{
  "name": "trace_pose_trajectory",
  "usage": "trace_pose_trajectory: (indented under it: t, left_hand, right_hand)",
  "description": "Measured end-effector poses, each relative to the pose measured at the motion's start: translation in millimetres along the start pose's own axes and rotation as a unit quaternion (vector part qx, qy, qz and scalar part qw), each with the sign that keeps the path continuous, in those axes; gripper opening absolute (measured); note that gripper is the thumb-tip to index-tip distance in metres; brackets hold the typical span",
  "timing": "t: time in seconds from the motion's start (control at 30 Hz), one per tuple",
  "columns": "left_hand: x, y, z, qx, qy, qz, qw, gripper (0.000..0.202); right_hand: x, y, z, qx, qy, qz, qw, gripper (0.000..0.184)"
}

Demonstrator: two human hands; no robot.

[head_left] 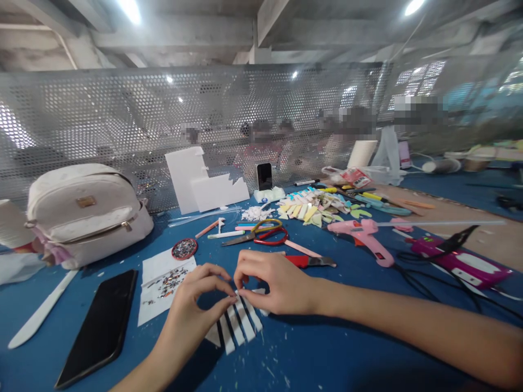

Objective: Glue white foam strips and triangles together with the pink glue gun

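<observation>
A small white piece with black stripes [239,324] lies on the blue table [327,348] in front of me. My left hand [200,299] pinches its upper edge with thumb and fingertips. My right hand [272,280] meets it from the right, fingers curled and pinched on the same edge. Just left of my hands lies a white paper sheet [161,283] strewn with tiny sequins, and a round dish of sequins [184,249] sits above it.
A black phone [102,326] and a white knife-shaped strip [38,313] lie at left, a white backpack [87,212] behind. Scissors [261,234], a red cutter [310,261], a pink glue gun [363,234], foam scraps [314,209] and white foam boards [204,185] crowd the back. People sit beyond the perforated screen [122,120].
</observation>
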State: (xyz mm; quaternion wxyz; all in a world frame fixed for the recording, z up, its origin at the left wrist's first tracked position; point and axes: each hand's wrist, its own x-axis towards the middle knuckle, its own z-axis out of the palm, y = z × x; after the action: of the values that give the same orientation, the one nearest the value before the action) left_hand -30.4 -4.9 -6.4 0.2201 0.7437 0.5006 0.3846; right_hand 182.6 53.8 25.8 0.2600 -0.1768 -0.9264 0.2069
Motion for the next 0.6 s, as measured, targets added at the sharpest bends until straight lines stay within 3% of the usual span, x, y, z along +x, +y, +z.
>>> trace_pose_trajectory:
  t: [0.37,0.6]
  left_hand:
    - [-4.2,10.9,2.3,-0.016,-0.009,0.021,1.0,0.015]
    - [-21.5,30.1,-22.0,0.052,-0.091,0.094,0.99,0.021]
  right_hand:
    - [-0.3,1.3,1.5,0.007,-0.009,-0.01,1.0,0.003]
    - [4.6,-0.7,-15.3,0.022,0.015,-0.019,0.999,0.01]
